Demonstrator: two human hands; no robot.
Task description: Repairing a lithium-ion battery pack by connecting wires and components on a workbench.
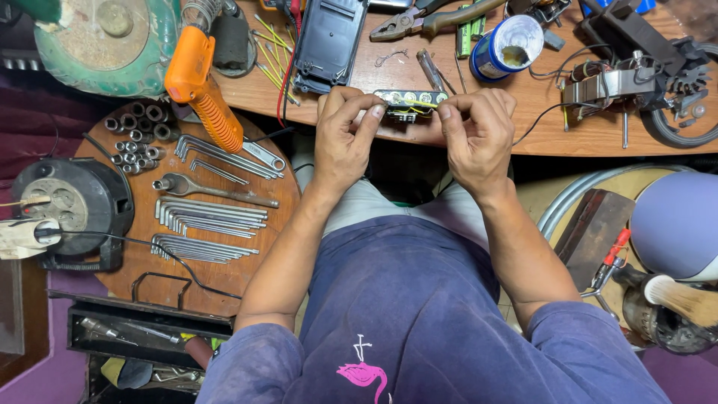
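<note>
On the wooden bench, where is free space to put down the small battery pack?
A bare strip of the wooden bench lies right of the right hand, below the solder tin. A smaller patch sits between the black casing and the screwdriver. The motor side is crowded with wires.

Even, warm overhead light, soft shadows beneath the workbench (538,112), sharp focus, slight wide-angle edge bending.

A round blue-and-white labelled tin (507,45), lid off, is seen lying on its side at the back of the wooden workbench (538,112). Green cylindrical battery cells (470,31) with printed wrappers are placed just left of it.
</note>
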